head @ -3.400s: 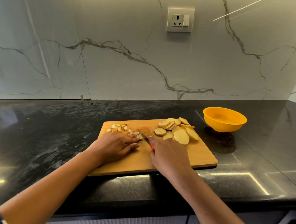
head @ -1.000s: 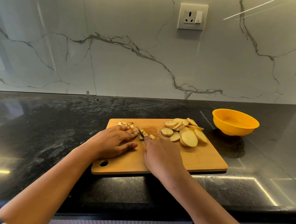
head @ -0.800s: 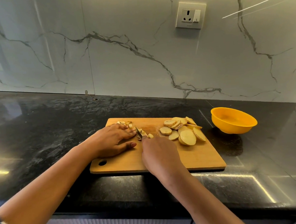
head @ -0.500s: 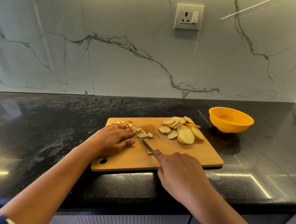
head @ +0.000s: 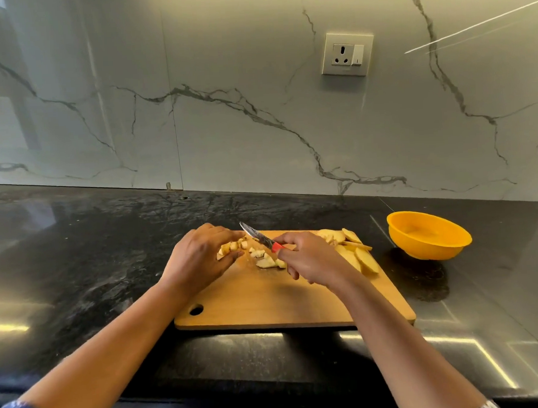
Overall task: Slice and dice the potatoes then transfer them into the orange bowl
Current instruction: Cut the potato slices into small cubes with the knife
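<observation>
A wooden cutting board (head: 266,300) lies on the black counter. My left hand (head: 199,259) curls around a small heap of diced potato (head: 231,248) at the board's far left. More diced pieces (head: 266,261) lie between my hands. My right hand (head: 314,259) grips a red-handled knife (head: 258,237), its blade raised and pointing back-left over the dice. Round potato slices (head: 357,253) are piled at the board's far right, partly hidden behind my right hand. The orange bowl (head: 428,234) stands empty to the right of the board.
The black stone counter (head: 77,260) runs to a marble backsplash with a wall socket (head: 347,54). The counter's front edge lies just below the board. The board has a hanging hole (head: 196,309) at its near left corner.
My right hand came forward again after pulling back and lifted the knife blade over the dice. My left hand closed its fingers around the diced pieces. The camera tilted down.
</observation>
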`<action>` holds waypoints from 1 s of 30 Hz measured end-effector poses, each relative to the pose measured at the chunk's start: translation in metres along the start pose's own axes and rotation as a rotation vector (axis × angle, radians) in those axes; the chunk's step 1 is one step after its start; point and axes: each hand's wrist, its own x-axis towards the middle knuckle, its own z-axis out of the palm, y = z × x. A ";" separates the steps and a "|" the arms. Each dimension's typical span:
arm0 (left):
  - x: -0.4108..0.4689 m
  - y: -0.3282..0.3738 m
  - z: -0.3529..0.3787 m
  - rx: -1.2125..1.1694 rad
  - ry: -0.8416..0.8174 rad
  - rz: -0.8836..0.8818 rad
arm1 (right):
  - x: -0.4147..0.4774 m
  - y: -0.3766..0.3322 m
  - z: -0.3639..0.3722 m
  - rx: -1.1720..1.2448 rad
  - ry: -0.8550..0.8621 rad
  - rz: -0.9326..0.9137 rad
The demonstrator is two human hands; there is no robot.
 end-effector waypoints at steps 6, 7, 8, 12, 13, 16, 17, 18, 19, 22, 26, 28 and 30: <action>0.007 0.001 0.010 -0.069 0.041 0.020 | -0.004 0.007 -0.003 0.490 -0.118 0.165; 0.010 0.002 0.010 -0.066 0.034 0.052 | -0.005 0.008 -0.005 0.527 -0.144 0.190; 0.013 0.002 0.011 -0.064 0.026 0.083 | -0.006 0.008 -0.005 0.550 -0.165 0.212; 0.015 0.004 0.011 -0.049 0.000 0.198 | -0.007 0.009 -0.006 0.589 -0.207 0.260; 0.015 0.004 0.011 -0.059 0.002 0.213 | -0.007 0.009 -0.006 0.590 -0.213 0.266; 0.014 0.002 0.010 -0.082 0.006 0.226 | -0.007 0.008 -0.006 0.570 -0.226 0.273; 0.014 0.002 0.010 -0.087 0.003 0.222 | -0.007 0.008 -0.006 0.564 -0.230 0.278; 0.013 0.002 0.009 -0.095 0.001 0.218 | -0.008 0.008 -0.006 0.559 -0.236 0.283; 0.013 0.002 0.009 -0.106 0.001 0.214 | -0.009 0.008 -0.006 0.552 -0.241 0.286; 0.013 0.002 0.010 -0.123 0.016 0.213 | -0.010 0.007 -0.007 0.543 -0.246 0.290; 0.013 0.000 0.014 -0.136 0.038 0.190 | -0.010 0.006 -0.007 0.557 -0.247 0.296; 0.013 0.000 0.016 -0.174 0.042 0.151 | -0.010 0.007 -0.007 0.560 -0.248 0.294; 0.012 0.000 0.017 -0.217 0.045 0.131 | -0.009 0.008 -0.007 0.556 -0.248 0.293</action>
